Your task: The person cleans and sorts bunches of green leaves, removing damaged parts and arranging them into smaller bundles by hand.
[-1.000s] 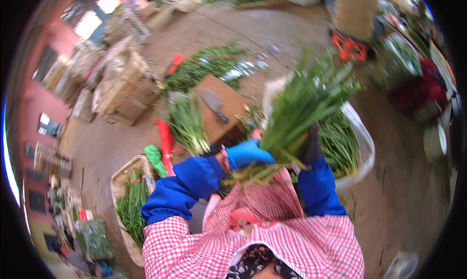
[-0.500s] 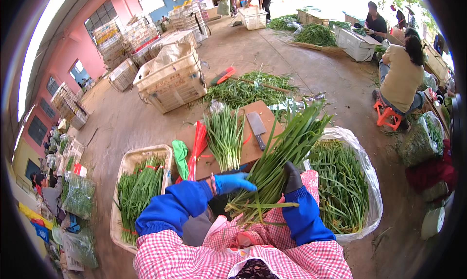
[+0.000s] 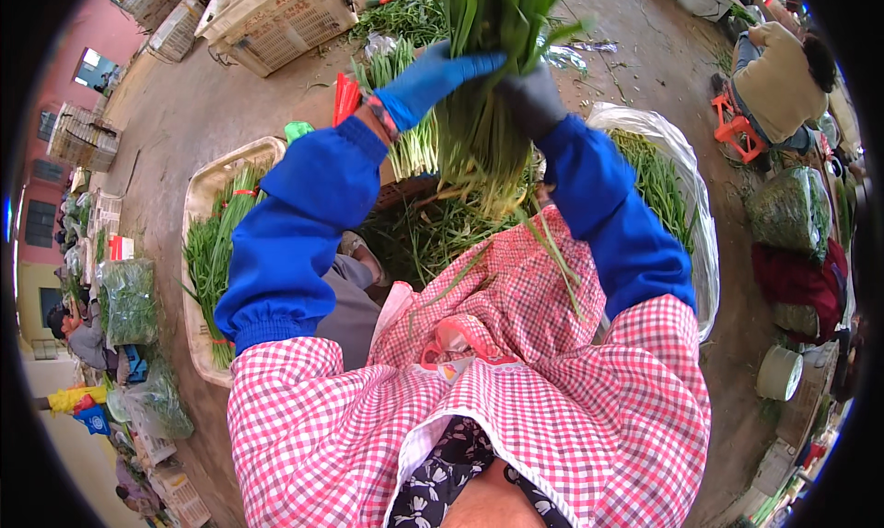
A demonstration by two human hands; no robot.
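Gloved hands, left hand [image 3: 433, 77] in blue and right hand [image 3: 527, 97] in dark grey, clench a raised bundle of green chives [image 3: 488, 86]; trimmed stalks fill the shallow tray [image 3: 198, 197] and clear plastic sack [image 3: 686, 206] alongside.

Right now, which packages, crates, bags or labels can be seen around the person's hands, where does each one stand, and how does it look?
Plastic crate: upper left on the floor, cream, slatted, with markings on its side.
Tray: left of the person, shallow, cream, holding green stalks.
Plastic sack: right of the person, clear-white, open, full of greens.
Bagged greens: far right, a clear rounded bag.
Bagged greens on the left: far left, a clear bag.
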